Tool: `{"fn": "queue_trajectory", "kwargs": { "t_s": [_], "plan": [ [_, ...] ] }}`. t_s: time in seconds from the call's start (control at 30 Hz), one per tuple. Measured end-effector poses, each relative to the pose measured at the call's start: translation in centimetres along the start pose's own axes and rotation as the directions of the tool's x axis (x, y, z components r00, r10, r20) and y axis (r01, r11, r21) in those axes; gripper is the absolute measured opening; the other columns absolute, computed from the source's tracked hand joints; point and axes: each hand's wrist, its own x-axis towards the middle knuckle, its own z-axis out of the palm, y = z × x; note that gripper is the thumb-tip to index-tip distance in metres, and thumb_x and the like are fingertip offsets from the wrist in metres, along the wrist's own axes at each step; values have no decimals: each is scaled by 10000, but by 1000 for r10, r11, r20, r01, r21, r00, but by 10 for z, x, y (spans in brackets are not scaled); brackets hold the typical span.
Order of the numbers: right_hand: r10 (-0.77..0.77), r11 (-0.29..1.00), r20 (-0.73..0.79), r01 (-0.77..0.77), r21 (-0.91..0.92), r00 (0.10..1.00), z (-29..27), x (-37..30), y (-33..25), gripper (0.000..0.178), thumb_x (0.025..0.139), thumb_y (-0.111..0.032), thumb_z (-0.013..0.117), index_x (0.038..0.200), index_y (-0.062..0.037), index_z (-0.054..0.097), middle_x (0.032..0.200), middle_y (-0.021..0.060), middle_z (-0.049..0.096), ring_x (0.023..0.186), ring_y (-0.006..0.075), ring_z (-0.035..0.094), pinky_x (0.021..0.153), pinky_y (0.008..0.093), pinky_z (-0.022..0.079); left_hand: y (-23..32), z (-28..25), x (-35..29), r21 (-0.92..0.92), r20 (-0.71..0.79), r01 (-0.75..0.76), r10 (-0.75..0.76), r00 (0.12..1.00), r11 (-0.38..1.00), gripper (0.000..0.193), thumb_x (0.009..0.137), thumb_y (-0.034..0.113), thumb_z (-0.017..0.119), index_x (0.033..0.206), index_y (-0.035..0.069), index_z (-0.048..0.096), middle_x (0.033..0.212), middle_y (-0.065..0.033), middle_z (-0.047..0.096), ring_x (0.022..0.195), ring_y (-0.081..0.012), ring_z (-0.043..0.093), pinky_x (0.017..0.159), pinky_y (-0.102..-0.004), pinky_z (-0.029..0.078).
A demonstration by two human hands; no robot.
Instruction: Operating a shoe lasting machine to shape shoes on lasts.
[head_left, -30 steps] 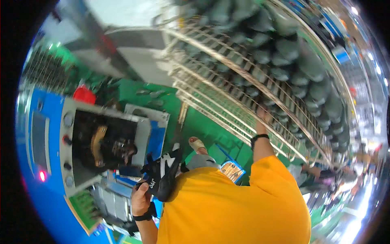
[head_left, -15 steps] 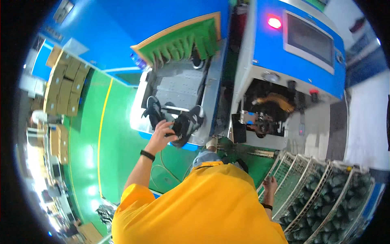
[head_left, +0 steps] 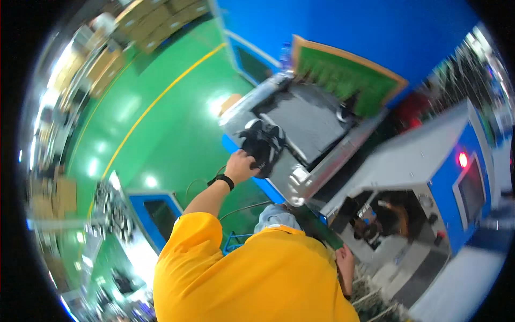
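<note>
My left hand (head_left: 241,165), with a dark band at the wrist, is closed on black shoes (head_left: 262,149) with white edging. They are bunched together at the near end of the conveyor (head_left: 314,124); blur hides how many the fingers hold and whether they still rest on it. Down at my right side, my right hand (head_left: 345,256) hangs with loosely extended fingers and nothing visible in it. Further up the belt, another dark shoe (head_left: 347,109) lies by the green fringed curtain (head_left: 343,75) of the blue machine.
On the right stands a blue and grey machine (head_left: 456,193) with a red light (head_left: 463,159) and an open work bay. A white rack (head_left: 375,295) is beside my right hand. Behind on the left is a table (head_left: 131,241) with dark items. Stacked cartons (head_left: 155,21) stand far left.
My view has turned left, so the conveyor and machines appear further right and tilted. The black shoes, apart before, are now close together, and my left hand has closed on them.
</note>
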Motion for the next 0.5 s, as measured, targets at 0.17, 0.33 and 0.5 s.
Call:
{"fn": "queue_trajectory", "kwargs": {
  "t_s": [0.17,0.33,0.5],
  "plan": [
    [-129,992,72,129,4,989,12,9,-20,525,913,-190,630,1381,3,491,1153,172,660,1027,229,645,879,330,503,-32,-36,-141,-101,-77,102,-110,991,990,347,679,373,758,798,51,707,870,-133,642,1007,-321,583,911,-418,478],
    [-180,979,196,195,-63,964,10,18,-9,504,888,-166,632,1344,16,519,1152,175,657,1010,264,646,882,351,502,-45,-99,-334,8,-56,449,-448,892,893,359,637,350,794,782,33,707,896,-145,655,990,-332,598,893,-426,488],
    [-277,908,281,346,-237,919,4,34,5,443,881,-153,618,1281,32,570,1061,183,684,953,277,665,845,361,511,-51,-158,-516,136,-478,869,-736,479,477,275,684,306,745,805,63,698,913,-133,635,933,-333,600,831,-441,494]
  ]
}}
